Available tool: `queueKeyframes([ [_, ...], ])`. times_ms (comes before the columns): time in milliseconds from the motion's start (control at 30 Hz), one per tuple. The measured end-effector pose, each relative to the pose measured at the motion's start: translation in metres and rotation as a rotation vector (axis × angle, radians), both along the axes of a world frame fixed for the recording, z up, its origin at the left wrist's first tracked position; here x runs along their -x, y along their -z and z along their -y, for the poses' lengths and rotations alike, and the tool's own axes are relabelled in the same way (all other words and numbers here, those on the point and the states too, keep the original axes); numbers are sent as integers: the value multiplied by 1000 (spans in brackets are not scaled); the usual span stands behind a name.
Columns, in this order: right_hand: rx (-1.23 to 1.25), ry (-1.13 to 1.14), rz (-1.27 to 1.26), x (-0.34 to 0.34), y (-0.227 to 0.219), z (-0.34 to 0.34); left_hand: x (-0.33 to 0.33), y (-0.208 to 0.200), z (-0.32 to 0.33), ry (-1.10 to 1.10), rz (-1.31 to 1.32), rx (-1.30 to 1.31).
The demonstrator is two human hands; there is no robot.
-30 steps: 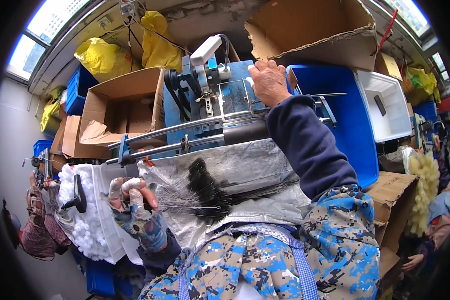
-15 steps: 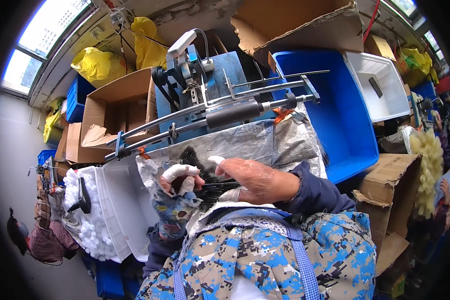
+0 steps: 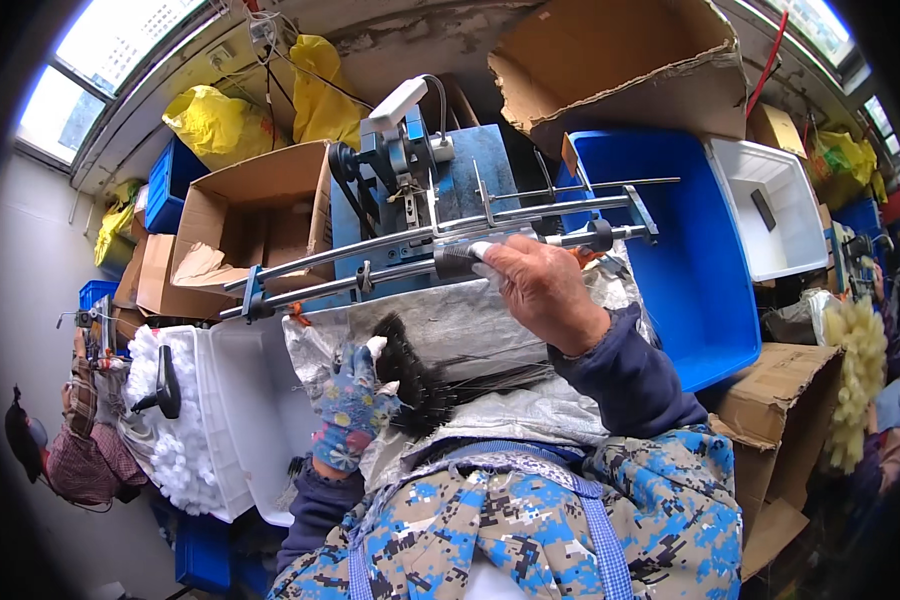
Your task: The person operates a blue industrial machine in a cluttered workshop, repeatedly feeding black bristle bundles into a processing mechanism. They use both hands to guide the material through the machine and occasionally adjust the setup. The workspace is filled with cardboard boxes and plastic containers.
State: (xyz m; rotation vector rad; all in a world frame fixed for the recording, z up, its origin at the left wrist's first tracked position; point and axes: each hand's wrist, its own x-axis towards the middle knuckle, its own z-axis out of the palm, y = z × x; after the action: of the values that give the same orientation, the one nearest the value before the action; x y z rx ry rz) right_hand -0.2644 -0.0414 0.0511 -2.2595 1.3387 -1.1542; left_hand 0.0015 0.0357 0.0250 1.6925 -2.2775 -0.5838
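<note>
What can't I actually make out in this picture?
All in the head view:
- Right hand: its back hides whether its fingers wrap the dark sleeve.
- Left hand: its own back hides whether it pinches any black bristles.
- Large cardboard box: cut off by the upper edge.
- Dark object in the white tub: too small to identify.

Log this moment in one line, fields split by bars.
left hand: by black bristles | right hand: on dark roller | bristles: on grey sheet | blue bin: right of machine

A fisheye view looks down from the person's head, close over the lap (image 3: 490, 530), facing the machine (image 3: 410, 204).
</note>
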Motion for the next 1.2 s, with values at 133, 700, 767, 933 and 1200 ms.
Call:
queueKeyframes([
  [133,65,140,-299,0,22,70,-6,35,-5,64,114,-43],
  [700,-90,230,-646,-26,49,143,-2,-15,1,-30,2,207],
  [767,-105,236,-611,-28,49,145,3,-21,4,-50,-35,228],
  [933,-157,211,-598,-29,49,147,6,-34,9,-106,-174,228],
  [1200,-49,207,-571,-27,54,146,-12,-59,11,-352,-940,333],
])
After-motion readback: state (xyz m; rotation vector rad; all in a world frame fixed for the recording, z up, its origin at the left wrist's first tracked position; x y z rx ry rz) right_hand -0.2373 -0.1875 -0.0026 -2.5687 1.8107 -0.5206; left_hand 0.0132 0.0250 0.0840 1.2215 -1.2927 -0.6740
